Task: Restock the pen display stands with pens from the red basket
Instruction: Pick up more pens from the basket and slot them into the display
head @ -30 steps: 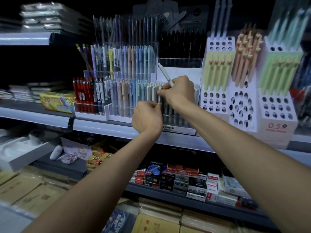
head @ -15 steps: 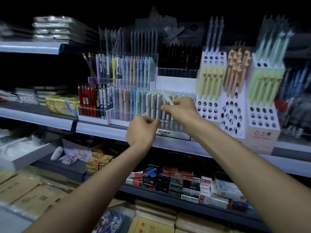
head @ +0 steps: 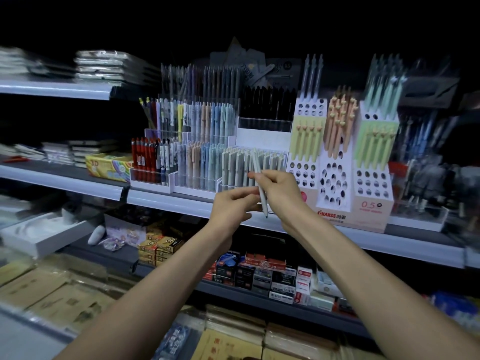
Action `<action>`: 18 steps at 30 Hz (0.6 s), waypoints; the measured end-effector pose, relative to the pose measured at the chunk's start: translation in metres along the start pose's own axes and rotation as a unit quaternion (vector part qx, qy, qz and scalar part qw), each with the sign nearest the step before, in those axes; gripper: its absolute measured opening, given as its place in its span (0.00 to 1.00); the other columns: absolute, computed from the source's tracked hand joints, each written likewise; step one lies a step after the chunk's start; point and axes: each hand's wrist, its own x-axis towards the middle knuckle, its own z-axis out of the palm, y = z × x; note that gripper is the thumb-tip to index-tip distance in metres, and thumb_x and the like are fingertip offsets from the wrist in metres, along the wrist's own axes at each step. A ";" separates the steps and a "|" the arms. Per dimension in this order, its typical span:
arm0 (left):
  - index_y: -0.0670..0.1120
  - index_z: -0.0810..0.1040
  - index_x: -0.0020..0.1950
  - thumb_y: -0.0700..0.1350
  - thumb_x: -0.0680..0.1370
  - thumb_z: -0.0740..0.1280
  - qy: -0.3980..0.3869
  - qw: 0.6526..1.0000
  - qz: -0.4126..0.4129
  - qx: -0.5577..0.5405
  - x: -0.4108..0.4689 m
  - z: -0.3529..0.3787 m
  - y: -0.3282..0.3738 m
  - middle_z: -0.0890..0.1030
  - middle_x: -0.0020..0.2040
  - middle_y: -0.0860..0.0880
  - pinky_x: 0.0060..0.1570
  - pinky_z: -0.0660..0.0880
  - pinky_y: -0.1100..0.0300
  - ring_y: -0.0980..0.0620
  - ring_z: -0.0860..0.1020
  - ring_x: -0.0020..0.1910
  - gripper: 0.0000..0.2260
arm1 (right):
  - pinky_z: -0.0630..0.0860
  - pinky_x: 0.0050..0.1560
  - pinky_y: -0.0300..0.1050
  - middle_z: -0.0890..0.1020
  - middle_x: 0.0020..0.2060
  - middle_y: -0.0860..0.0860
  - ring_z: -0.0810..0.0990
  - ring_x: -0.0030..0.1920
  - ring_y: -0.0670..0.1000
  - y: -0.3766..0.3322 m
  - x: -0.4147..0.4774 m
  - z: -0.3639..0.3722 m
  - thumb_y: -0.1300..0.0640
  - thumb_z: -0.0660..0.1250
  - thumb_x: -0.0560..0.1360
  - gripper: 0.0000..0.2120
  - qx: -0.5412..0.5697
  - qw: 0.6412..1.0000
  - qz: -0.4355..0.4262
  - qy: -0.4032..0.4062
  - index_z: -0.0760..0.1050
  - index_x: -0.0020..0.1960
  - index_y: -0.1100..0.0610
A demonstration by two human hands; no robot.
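My right hand [head: 281, 189] pinches a pale grey-white pen [head: 257, 162] near its middle, tip down and slightly tilted, just in front of the clear stand's front row of matching pale pens [head: 233, 165]. My left hand [head: 230, 210] hovers just left of the pen's lower half with loosely curled fingers, its fingertips close to the barrel and holding nothing. The clear tiered stand [head: 197, 183] sits on the middle shelf and holds red, pastel and black pens in rows.
White perforated card stands [head: 333, 183] with yellow, peach and green pens stand to the right. A red object [head: 397, 168] shows dimly behind them. The shelf edge [head: 166, 197] runs below my hands. Boxed refills [head: 259, 275] and paper packs fill the lower shelves.
Both hands have drawn back and down from the pale pen row. The pen in my right hand came out with it and now hangs tip down in front of the stand.
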 end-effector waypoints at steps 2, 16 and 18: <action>0.45 0.86 0.56 0.42 0.81 0.70 -0.008 1.000 -0.014 -0.024 -0.004 0.002 0.001 0.88 0.47 0.47 0.58 0.78 0.53 0.55 0.87 0.45 0.07 | 0.80 0.53 0.56 0.78 0.45 0.72 0.77 0.43 0.65 0.001 -0.003 -0.005 0.58 0.66 0.83 0.14 0.003 1.000 -0.023 -0.001 0.80 0.54 0.71; 0.38 0.86 0.53 0.37 0.78 0.74 0.037 0.995 0.075 0.044 0.043 -0.009 -0.023 0.86 0.43 0.41 0.45 0.80 0.64 0.54 0.82 0.38 0.05 | 0.80 0.48 0.46 0.87 0.45 0.53 0.85 0.48 0.53 -0.008 0.041 -0.015 0.55 0.76 0.76 0.09 -0.005 0.997 -0.069 0.039 0.85 0.53 0.58; 0.40 0.86 0.53 0.38 0.78 0.74 0.044 0.992 0.087 0.076 0.053 -0.013 -0.021 0.87 0.43 0.44 0.46 0.78 0.67 0.58 0.83 0.38 0.05 | 0.80 0.45 0.45 0.87 0.43 0.52 0.85 0.44 0.51 -0.010 0.053 -0.013 0.57 0.77 0.75 0.07 -0.019 0.996 -0.074 0.045 0.85 0.52 0.58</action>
